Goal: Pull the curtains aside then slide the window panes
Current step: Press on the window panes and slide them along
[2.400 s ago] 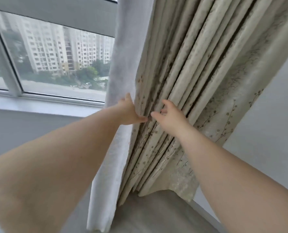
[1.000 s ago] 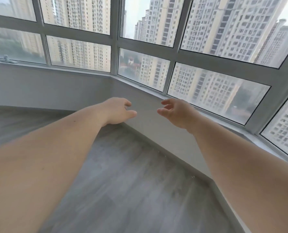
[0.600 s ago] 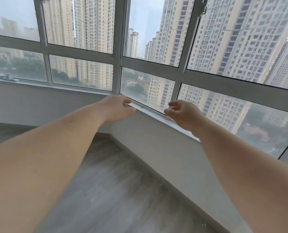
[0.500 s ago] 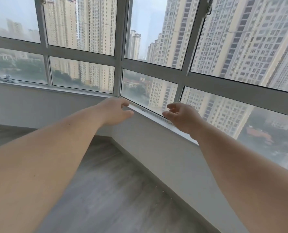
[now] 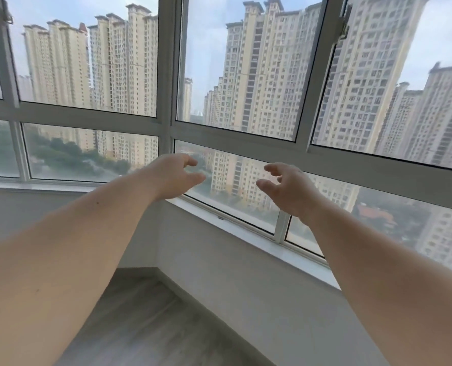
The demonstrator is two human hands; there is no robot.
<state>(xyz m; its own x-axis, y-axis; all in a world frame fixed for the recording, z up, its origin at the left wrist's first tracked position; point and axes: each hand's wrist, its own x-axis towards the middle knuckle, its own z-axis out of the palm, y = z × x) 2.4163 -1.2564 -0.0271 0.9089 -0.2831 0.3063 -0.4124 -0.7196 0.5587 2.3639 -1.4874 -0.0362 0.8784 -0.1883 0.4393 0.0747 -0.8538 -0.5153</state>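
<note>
A bay window with grey frames fills the view. The upper window pane (image 5: 246,64) sits right of the corner post (image 5: 168,75), with another upper pane (image 5: 87,56) to its left. A small latch (image 5: 343,25) shows on the upright at the top right. My left hand (image 5: 172,175) and my right hand (image 5: 288,188) are raised in front of the lower fixed glass, fingers apart, holding nothing and touching no frame. No curtain is in view.
A white sill (image 5: 246,225) runs under the lower glass, above a grey wall (image 5: 232,273). Grey wood-look floor (image 5: 153,326) lies below. Tall apartment blocks show outside.
My hands let go of the curtain, which has left the view. The view turned to the window and tilted upward. Both hands rose from sill level to in front of the lower glass.
</note>
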